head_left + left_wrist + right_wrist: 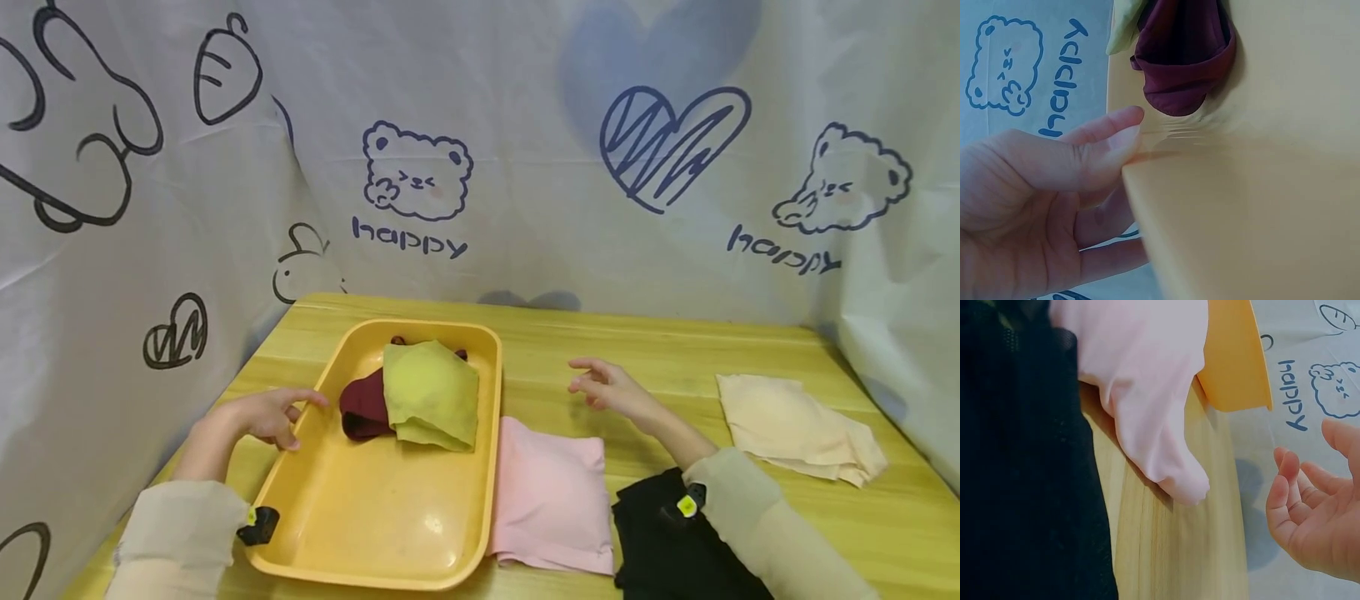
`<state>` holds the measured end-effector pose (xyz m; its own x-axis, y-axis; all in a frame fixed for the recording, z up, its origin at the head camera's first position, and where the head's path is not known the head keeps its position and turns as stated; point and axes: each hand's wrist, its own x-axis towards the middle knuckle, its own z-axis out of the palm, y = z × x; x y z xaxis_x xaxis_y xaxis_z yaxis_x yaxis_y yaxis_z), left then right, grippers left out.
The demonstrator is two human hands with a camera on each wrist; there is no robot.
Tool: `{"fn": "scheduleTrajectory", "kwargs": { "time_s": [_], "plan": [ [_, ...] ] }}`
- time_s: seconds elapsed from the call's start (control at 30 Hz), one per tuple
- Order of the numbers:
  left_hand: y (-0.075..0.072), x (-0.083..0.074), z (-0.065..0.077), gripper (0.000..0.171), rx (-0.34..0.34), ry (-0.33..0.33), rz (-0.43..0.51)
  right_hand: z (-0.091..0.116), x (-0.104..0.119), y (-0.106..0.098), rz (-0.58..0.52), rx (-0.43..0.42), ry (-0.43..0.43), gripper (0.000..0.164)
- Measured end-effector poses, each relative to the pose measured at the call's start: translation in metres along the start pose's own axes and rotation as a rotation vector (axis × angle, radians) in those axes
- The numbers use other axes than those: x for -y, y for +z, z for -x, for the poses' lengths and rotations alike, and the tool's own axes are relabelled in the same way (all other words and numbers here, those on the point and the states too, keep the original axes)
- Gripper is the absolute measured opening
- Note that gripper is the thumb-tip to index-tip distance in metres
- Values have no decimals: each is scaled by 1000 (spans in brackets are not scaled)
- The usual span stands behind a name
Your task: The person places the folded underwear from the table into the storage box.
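Observation:
A yellow plastic tray (pixel 360 517) sits on the left of the table, and my left hand (pixel 262 414) holds its left rim. In the left wrist view, the thumb (pixel 1124 145) lies at the rim and other fingers go behind the tray wall. Inside the tray, a yellow-green cloth piece (pixel 431 392) overlaps a dark maroon one (pixel 365 407). My right hand (pixel 611 390) is above the table, right of the tray, with loosely bent fingers and nothing in them. Nearest to it is a folded pink cloth (pixel 555 496), beside the tray's right wall.
A black cloth (pixel 660 533) lies right of the pink one, partly under the right forearm. Farther right is a cream folded cloth (pixel 795 425). White curtains (pixel 525 192) with drawn bears and hearts stand behind the wooden table (pixel 637 333) and at both sides.

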<state>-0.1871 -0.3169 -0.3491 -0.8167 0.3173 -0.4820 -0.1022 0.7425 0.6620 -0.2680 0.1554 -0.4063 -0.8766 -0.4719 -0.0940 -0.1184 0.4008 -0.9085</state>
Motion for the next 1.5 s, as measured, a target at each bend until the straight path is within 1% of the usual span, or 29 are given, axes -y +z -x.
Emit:
{"fn": "scheduleTrajectory", "kwargs": {
  "time_s": [0.17, 0.43, 0.53, 0.67, 0.97, 1.13, 1.3, 1.5],
  "plan": [
    [-2, -2, 0, 65, -8, -19, -4, 0, 1, 0, -10, -4, -7, 55],
    [-1, -4, 1, 65, 2, -14, 0, 4, 0, 1, -46, -20, 6, 60],
    [-1, -4, 1, 64, 2, -18, 1, 6, -2, -1, -55, -20, -1, 61],
    [-1, -4, 2, 63, 1, -24, 1, 9, -3, -6, -41, -23, 3, 59],
    [-1, -3, 1, 63, 1, -26, -7, 18, -1, -26, 37, -32, 15, 59],
    [-1, -3, 1, 63, 1, -13, -15, 23, -6, -40, 68, -73, 39, 60],
    [-1, -3, 1, 63, -7, -25, -26, 31, -12, -53, 91, -117, 44, 59],
    [0, -2, 0, 64, -13, -29, -34, 40, -16, -68, 100, -150, 48, 59]
  ]
}}
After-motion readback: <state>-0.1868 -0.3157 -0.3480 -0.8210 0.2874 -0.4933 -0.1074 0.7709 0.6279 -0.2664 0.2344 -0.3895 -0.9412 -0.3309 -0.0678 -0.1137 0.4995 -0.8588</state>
